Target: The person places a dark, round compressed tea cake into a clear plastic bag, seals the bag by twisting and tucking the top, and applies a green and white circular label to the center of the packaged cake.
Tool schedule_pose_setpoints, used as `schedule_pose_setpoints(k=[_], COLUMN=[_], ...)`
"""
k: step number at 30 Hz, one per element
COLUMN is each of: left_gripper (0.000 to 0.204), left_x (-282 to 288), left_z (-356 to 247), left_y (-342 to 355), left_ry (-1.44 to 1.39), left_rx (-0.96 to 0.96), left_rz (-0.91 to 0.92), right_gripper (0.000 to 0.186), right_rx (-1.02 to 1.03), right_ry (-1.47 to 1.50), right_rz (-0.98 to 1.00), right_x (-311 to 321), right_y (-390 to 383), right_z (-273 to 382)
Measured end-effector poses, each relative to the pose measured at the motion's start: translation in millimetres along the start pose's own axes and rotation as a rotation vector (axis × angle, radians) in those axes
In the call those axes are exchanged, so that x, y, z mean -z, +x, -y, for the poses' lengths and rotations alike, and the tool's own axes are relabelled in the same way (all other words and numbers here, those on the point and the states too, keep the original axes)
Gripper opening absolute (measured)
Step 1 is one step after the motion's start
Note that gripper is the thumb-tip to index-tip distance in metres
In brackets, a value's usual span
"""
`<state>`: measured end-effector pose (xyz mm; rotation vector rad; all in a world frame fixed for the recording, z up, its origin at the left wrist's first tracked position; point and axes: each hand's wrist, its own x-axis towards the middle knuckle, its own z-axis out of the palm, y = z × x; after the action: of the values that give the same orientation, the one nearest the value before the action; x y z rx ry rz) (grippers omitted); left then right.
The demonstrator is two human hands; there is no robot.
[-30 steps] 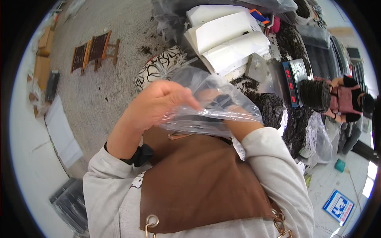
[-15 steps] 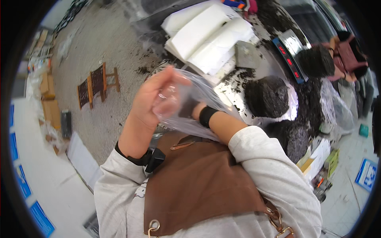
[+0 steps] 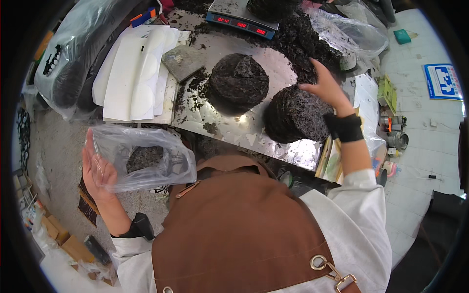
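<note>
Here the left hand (image 3: 100, 171) pinches a clear bag (image 3: 141, 158); the right hand (image 3: 326, 88), grip spread, half-hides behind a dark cake (image 3: 295, 115).

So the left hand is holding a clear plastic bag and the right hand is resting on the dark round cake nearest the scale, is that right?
Not quite. In the head view the right hand rests on the dark round cake at the near edge of the metal table, not on the other cake nearer the scale. The left hand does hold the clear plastic bag.

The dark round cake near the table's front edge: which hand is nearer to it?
Right. The right hand rests on the dark round cake; the left hand holds a clear plastic bag far off.
</note>
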<state>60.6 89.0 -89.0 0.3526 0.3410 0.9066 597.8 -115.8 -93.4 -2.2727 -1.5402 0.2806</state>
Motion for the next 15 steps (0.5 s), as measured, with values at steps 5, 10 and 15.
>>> schedule_pose_setpoints(k=[5, 10, 15], left_gripper=[0.045, 0.043, 0.044], left_x=[3, -33, -15], left_z=[1, 29, 38], left_y=[-6, -3, 2], left_ry=[0.078, 0.147, 0.250], left_rx=[-0.005, -0.055, -0.033], left_rz=[-0.093, -0.367, -0.306], right_gripper=[0.099, 0.080, 0.082], right_rx=[-0.574, -0.211, -0.240], right_ry=[0.412, 0.269, 0.606], right_rz=[0.294, 0.588, 0.519], right_x=[-29, -45, -27], right_y=[-37, -15, -22], right_z=[-148, -142, -130])
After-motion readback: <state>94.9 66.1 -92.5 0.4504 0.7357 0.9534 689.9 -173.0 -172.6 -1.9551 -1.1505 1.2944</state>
